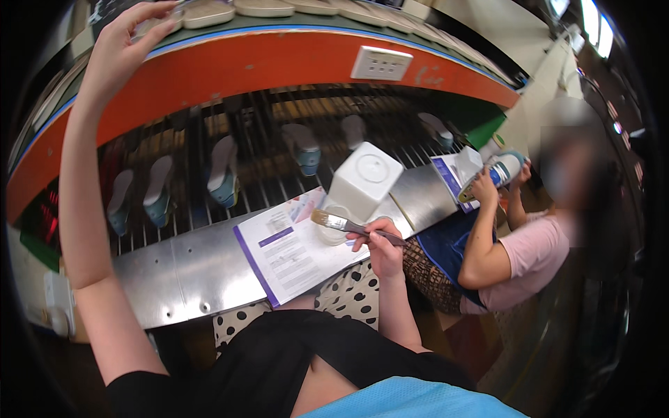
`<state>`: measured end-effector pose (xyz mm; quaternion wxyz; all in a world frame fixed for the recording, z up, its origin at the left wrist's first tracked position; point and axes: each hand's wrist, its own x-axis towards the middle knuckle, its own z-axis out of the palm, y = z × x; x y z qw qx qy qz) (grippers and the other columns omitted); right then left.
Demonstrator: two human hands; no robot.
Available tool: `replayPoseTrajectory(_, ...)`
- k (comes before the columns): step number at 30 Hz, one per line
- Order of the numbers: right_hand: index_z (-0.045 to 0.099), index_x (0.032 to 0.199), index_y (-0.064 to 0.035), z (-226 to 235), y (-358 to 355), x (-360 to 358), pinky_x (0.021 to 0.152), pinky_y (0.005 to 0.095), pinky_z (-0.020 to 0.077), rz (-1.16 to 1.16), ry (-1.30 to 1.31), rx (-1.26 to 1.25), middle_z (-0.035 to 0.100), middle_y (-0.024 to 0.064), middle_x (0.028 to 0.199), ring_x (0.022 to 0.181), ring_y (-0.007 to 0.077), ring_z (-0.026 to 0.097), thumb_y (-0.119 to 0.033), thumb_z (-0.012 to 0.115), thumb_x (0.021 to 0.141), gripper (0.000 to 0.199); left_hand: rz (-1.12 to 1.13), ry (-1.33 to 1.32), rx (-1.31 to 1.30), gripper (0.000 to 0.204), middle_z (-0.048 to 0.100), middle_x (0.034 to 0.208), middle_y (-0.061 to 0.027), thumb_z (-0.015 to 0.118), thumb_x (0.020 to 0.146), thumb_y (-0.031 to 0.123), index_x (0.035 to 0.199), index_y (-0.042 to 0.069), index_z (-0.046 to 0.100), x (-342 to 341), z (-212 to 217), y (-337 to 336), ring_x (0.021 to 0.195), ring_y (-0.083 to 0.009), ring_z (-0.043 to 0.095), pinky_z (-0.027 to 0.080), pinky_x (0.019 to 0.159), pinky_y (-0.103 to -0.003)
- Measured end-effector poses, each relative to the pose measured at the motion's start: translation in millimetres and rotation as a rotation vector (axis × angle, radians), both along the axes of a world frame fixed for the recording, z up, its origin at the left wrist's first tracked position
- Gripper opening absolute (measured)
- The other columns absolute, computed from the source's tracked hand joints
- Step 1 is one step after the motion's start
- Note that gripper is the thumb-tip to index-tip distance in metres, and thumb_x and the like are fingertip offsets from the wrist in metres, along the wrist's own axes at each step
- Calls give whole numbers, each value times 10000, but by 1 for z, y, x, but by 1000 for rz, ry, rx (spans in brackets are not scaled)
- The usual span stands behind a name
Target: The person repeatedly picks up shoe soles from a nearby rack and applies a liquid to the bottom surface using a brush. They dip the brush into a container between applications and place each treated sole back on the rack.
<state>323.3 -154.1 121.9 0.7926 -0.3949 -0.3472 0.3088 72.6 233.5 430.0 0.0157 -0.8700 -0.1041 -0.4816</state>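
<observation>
Brush (348,224) in right hand (380,244), bristle tips blurred

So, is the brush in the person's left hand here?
No. The brush is held in the right hand above the printed sheet, while the left hand reaches up to a pale shoe sole on the upper shelf.
</observation>
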Motion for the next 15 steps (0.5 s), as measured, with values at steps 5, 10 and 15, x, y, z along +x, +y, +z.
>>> replayPoseTrajectory(5,602,1061,29,4,-2,-3,726,358,568,-36,-9,-17,718,263,958,797,285,727,-122,556,970,182,325,293,-262,474,695,1224,-135,710,897,345,1250,32,666,6,-7,110,1151,-281,645,468,1011,-378)
replayPoseTrajectory(10,620,1091,48,2,-1,-7,720,318,554,-224,-2,-166,728,243,956,754,254,724,-124,595,950,224,468,323,-100,326,726,962,-163,719,870,272,1063,10,719,1,-2,130,975,-292,695,509,889,-364)
replayPoseTrajectory(15,683,1026,65,5,-16,5,704,291,557,-440,-225,-207,733,163,933,792,198,719,-47,631,945,148,103,-96,-224,304,729,1064,-102,675,931,256,1085,0,733,-51,-21,48,1007,-226,665,473,946,-329)
